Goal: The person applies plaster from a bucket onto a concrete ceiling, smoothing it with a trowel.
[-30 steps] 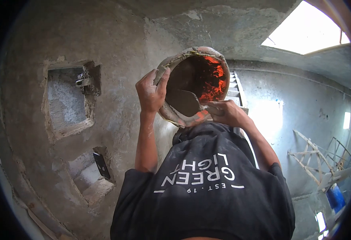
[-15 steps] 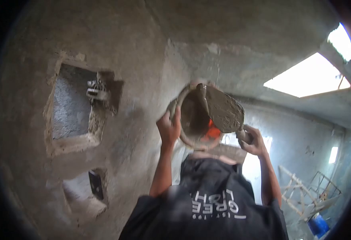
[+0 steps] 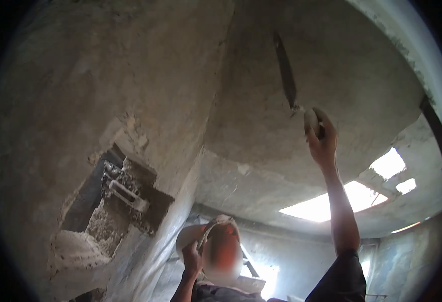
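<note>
My right hand [image 3: 322,138], raised, is wrapped round the handle of a trowel [image 3: 285,73]. The narrow-looking blade points up and left, close to the grey plastered surface [image 3: 261,116] overhead; whether it touches cannot be told. Low in the view, my left hand [image 3: 193,259] grips the side of a round bowl [image 3: 223,241]. Orange shows inside the bowl, its rim is crusted with grey, and blur hides how much material it holds.
At the left, the wall [image 3: 150,70] has a rough-edged recess [image 3: 82,201] with a mortar-crusted fitting [image 3: 127,195] in it. A bright opening [image 3: 326,204] lies beyond my right forearm, with smaller openings farther right.
The trowel, earlier over the bowl with grey material on its broad face, has gone up with my right hand. The bowl and my left hand sit lower in view, which has tilted upward.
</note>
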### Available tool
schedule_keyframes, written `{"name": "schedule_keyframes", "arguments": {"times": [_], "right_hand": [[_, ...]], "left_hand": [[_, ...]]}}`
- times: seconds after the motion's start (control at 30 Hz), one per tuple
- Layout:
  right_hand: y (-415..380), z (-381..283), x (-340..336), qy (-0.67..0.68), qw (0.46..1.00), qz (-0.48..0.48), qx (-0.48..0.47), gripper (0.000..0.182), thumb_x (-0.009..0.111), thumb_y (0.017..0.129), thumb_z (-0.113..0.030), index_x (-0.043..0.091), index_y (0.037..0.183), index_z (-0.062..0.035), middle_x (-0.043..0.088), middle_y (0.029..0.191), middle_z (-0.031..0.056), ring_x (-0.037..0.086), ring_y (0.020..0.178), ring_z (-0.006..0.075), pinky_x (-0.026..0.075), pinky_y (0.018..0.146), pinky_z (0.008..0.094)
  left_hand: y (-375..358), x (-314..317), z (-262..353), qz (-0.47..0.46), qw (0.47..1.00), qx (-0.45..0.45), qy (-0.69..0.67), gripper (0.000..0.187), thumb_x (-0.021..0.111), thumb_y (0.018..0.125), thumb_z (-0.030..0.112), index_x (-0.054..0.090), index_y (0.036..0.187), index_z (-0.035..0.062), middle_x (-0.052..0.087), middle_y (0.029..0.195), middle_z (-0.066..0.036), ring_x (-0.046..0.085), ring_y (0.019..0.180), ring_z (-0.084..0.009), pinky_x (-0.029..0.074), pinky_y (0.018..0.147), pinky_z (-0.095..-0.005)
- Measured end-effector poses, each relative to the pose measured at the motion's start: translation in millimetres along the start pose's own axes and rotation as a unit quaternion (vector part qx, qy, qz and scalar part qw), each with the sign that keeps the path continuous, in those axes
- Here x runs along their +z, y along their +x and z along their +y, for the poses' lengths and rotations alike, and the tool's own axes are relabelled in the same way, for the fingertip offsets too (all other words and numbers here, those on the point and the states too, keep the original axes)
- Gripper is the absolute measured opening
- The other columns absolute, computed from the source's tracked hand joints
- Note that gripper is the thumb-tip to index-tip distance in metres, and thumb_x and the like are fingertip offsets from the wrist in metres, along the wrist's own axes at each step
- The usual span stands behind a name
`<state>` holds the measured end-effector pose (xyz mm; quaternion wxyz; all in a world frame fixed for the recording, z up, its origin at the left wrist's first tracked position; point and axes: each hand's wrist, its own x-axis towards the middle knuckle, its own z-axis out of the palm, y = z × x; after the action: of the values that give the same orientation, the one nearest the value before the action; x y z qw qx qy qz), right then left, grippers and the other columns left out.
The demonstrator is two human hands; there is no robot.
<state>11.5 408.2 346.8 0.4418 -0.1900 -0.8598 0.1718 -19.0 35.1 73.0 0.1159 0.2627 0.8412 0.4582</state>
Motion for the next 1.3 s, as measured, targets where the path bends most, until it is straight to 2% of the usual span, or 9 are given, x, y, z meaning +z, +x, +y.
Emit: {"name": "schedule_keyframes", "arguments": {"times": [0.03, 0.1, 0.3, 0.63, 0.83, 0.9, 1.03, 1.2, 1.3], "right_hand": [[24.6, -5.3, -1.0, -0.006, 1.000, 0.003, -0.014, 0.036, 0.063, 0.080, -0.012, 0.054, 0.113, -0.0020, 0.056, 0.078, 0.0098, 0.054, 0.066, 0.0147, 0.044, 0.057, 0.0289], [67.0, -19.7, -4.3, -0.217, 0.965, 0.048, -0.137, 0.040, 0.065, 0.078, -0.013, 0.055, 0.117, -0.0094, 0.054, 0.090, 0.0115, 0.058, 0.071, 0.0212, 0.048, 0.063, 0.0321], [138.0, -19.2, -16.8, -0.365, 0.912, 0.130, -0.133, 0.049, 0.068, 0.077, -0.016, 0.053, 0.122, -0.0260, 0.048, 0.107, 0.0083, 0.061, 0.083, 0.0238, 0.052, 0.068, 0.0386], [175.1, -4.4, -20.6, -0.439, 0.865, 0.153, -0.190, 0.045, 0.064, 0.081, -0.019, 0.052, 0.124, -0.0255, 0.050, 0.107, 0.0097, 0.062, 0.080, 0.0286, 0.052, 0.064, 0.0409], [146.7, 11.6, -50.4, -0.454, 0.873, 0.124, -0.127, 0.045, 0.060, 0.083, -0.021, 0.049, 0.126, -0.0260, 0.049, 0.110, 0.0107, 0.061, 0.087, 0.0327, 0.052, 0.068, 0.0430], [132.0, 4.0, -58.0, -0.446, 0.880, 0.148, -0.065, 0.050, 0.064, 0.081, -0.019, 0.049, 0.128, -0.0263, 0.051, 0.107, 0.0095, 0.062, 0.080, 0.0282, 0.052, 0.065, 0.0397], [127.6, 9.0, -57.6, -0.427, 0.887, 0.165, -0.057, 0.050, 0.064, 0.080, -0.021, 0.050, 0.127, -0.0255, 0.051, 0.107, 0.0090, 0.063, 0.079, 0.0271, 0.053, 0.064, 0.0386], [158.0, 1.1, -38.0, -0.433, 0.868, 0.149, -0.193, 0.045, 0.063, 0.081, -0.021, 0.052, 0.124, -0.0228, 0.051, 0.108, 0.0095, 0.063, 0.080, 0.0271, 0.053, 0.064, 0.0396], [180.3, 3.2, -31.9, -0.457, 0.859, 0.135, -0.188, 0.044, 0.063, 0.081, -0.020, 0.051, 0.124, -0.0216, 0.050, 0.111, 0.0101, 0.063, 0.081, 0.0288, 0.053, 0.065, 0.0410]], "left_hand": [[2.0, -2.9, 2.1, 0.004, 1.000, 0.005, -0.003, 0.037, 0.059, 0.086, 0.027, 0.052, 0.062, -0.0006, 0.053, 0.058, -0.021, 0.054, 0.055, -0.0410, 0.040, 0.050, -0.0448], [5.9, -2.1, -2.4, -0.004, 1.000, 0.000, -0.003, 0.038, 0.058, 0.086, 0.029, 0.053, 0.063, -0.0003, 0.054, 0.058, -0.021, 0.054, 0.056, -0.0413, 0.041, 0.052, -0.0455], [16.8, 0.9, -2.9, -0.013, 0.999, 0.008, -0.043, 0.036, 0.058, 0.086, 0.029, 0.055, 0.066, -0.0013, 0.055, 0.060, -0.021, 0.056, 0.058, -0.0404, 0.042, 0.053, -0.0448], [22.8, 6.8, -10.1, -0.002, 0.999, 0.026, -0.034, 0.033, 0.060, 0.083, 0.024, 0.052, 0.063, 0.0001, 0.054, 0.058, -0.020, 0.054, 0.055, -0.0403, 0.041, 0.052, -0.0452], [10.7, 18.2, -23.4, 0.008, 0.999, 0.016, -0.036, 0.036, 0.060, 0.083, 0.028, 0.052, 0.062, -0.0002, 0.053, 0.057, -0.019, 0.053, 0.053, -0.0388, 0.040, 0.053, -0.0451], [10.0, 19.3, -23.2, 0.009, 0.999, 0.014, -0.032, 0.039, 0.060, 0.084, 0.031, 0.053, 0.061, -0.0003, 0.053, 0.056, -0.018, 0.052, 0.052, -0.0374, 0.039, 0.053, -0.0447], [4.3, 22.3, -24.5, 0.030, 0.999, 0.024, -0.008, 0.038, 0.060, 0.083, 0.032, 0.054, 0.062, 0.0000, 0.055, 0.059, -0.019, 0.054, 0.056, -0.0391, 0.041, 0.056, -0.0458], [5.9, 27.8, -27.6, 0.023, 0.999, 0.029, -0.021, 0.038, 0.060, 0.083, 0.033, 0.056, 0.064, 0.0003, 0.056, 0.060, -0.020, 0.054, 0.058, -0.0404, 0.041, 0.058, -0.0469], [7.5, 23.0, -17.4, 0.041, 0.997, 0.044, -0.038, 0.038, 0.059, 0.083, 0.034, 0.056, 0.065, 0.0004, 0.056, 0.059, -0.020, 0.055, 0.058, -0.0407, 0.041, 0.058, -0.0470]]}}
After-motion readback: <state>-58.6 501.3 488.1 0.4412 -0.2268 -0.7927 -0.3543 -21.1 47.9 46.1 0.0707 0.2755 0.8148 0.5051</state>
